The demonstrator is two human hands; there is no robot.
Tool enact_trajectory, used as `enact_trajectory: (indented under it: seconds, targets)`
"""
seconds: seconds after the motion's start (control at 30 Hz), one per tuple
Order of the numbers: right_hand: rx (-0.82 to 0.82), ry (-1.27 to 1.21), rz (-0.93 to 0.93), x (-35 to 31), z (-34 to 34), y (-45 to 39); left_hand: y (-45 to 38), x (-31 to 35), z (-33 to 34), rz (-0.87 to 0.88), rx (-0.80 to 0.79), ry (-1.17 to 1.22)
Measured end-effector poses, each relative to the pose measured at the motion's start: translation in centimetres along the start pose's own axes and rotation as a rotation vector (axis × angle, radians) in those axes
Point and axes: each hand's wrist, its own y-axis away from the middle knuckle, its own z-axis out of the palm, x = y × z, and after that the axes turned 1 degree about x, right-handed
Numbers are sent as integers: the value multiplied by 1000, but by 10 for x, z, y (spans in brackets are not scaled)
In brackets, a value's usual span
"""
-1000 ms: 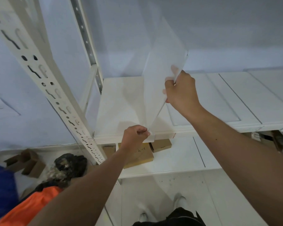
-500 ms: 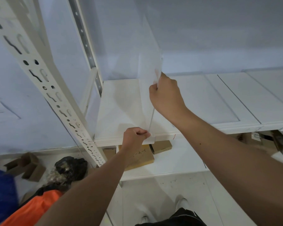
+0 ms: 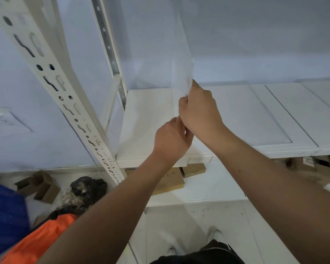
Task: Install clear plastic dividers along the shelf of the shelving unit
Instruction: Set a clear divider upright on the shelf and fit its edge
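Note:
A clear plastic divider [image 3: 181, 60] stands upright, front to back, on the white shelf [image 3: 255, 115] near its left end. My right hand [image 3: 200, 111] grips the divider's front edge about halfway up. Just below it, my left hand [image 3: 171, 140] pinches the same front edge above the shelf's front lip. The two hands touch. A small white tab of the divider hangs over the shelf's front lip, under my left hand.
A white perforated upright [image 3: 51, 86] slants across the left. On the lower shelf lie cardboard boxes [image 3: 170, 180]. On the floor at left are a black bundle [image 3: 86, 191], cardboard pieces [image 3: 40, 185] and orange [image 3: 38, 242] and blue fabric.
The divider has swung from tilted right to upright. My right hand moved left and down along its front edge. My left hand rose from the shelf lip to meet the right.

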Motion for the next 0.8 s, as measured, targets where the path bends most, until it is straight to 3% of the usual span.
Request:
enact_trajectory:
  seconds: [0.1, 0.27, 0.4, 0.8]
  targets:
    - [-20, 15, -9, -2, 1, 2, 1, -4, 3, 10, -63, -137]
    - [-23, 27, -11, 2, 2, 7, 5, -6, 13, 11, 30, -103]
    - [-91, 37, 44, 9, 11, 19, 13, -13, 21, -42, -132, -148]
    - [-107, 27, 4, 11, 16, 11, 10, -7, 13, -103, -219, -240]
